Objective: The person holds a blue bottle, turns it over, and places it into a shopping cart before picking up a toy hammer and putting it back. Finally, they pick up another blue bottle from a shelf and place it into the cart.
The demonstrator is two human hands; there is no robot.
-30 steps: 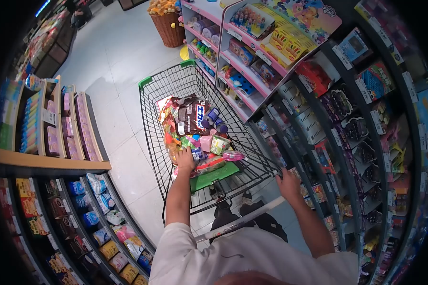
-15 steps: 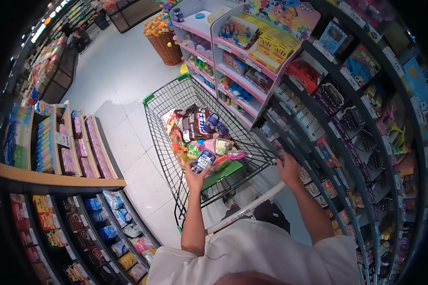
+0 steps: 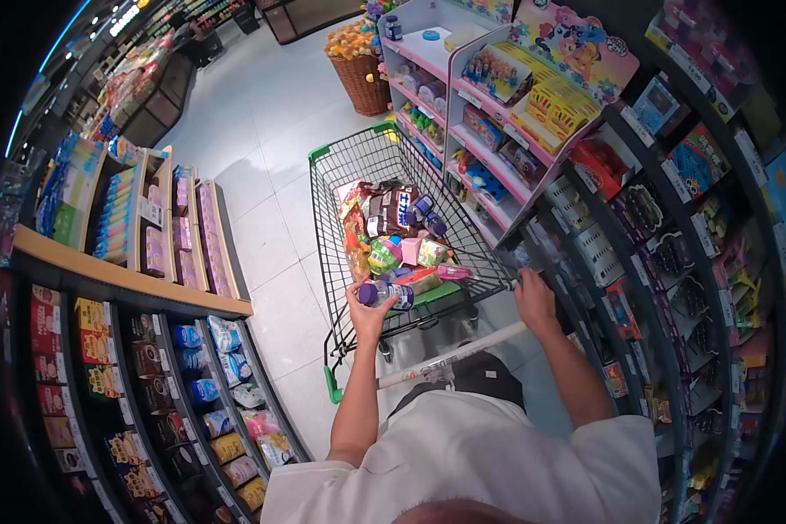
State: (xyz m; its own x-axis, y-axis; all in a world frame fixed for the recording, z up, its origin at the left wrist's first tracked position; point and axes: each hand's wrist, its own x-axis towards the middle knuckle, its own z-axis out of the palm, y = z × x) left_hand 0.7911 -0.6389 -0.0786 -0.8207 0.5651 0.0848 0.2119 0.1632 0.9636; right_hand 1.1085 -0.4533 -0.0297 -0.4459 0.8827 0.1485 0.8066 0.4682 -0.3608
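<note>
My left hand (image 3: 367,313) is closed around a small clear jar (image 3: 387,295) with a purple lid and dark label. It holds the jar on its side over the near end of the shopping cart (image 3: 325,227). At the cart's near right corner, my right hand (image 3: 534,299) is closed on the rim. Inside the basket lie a brown snack bag (image 3: 388,210), similar purple-lidded jars (image 3: 428,212), a pink box (image 3: 410,251) and several colourful packets (image 3: 382,255). The white push handle (image 3: 454,356) runs across in front of my body.
Dark shelves (image 3: 620,323) of packaged goods rise close on the right. A pink toy display (image 3: 489,131) stands beside the cart's far right side. On the left are shelves of snack bags (image 3: 205,390). A wicker basket (image 3: 361,86) stands ahead by the tiled aisle (image 3: 262,210).
The jar in my left hand has turned from label facing up to lying sideways, its purple lid now showing at left. The view has shifted, and the right hand stays at the cart corner.
</note>
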